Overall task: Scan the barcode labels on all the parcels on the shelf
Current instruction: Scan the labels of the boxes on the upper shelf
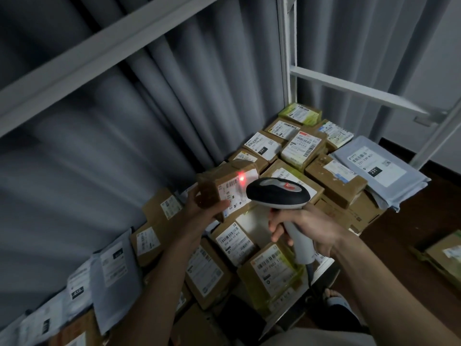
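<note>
My left hand [199, 208] grips a small brown cardboard parcel [224, 182], lifted above the others with its white barcode label facing up. A red scanner light spot glows on that label near its right end. My right hand [301, 228] holds a black and grey handheld barcode scanner [278, 193] by its grey handle, head pointed at the held parcel from the right. Below, many brown parcels [272, 265] with white labels cover the shelf [321, 267]. A grey mailer bag [381, 166] lies at the right end.
A white metal shelf beam [99, 53] crosses overhead, with an upright post [287, 51] at the back right. Grey curtain hangs behind. Several pale mailers [112, 268] lean at the left. Another box [446, 255] sits on the dark floor right; my sandalled foot [334, 299] shows below.
</note>
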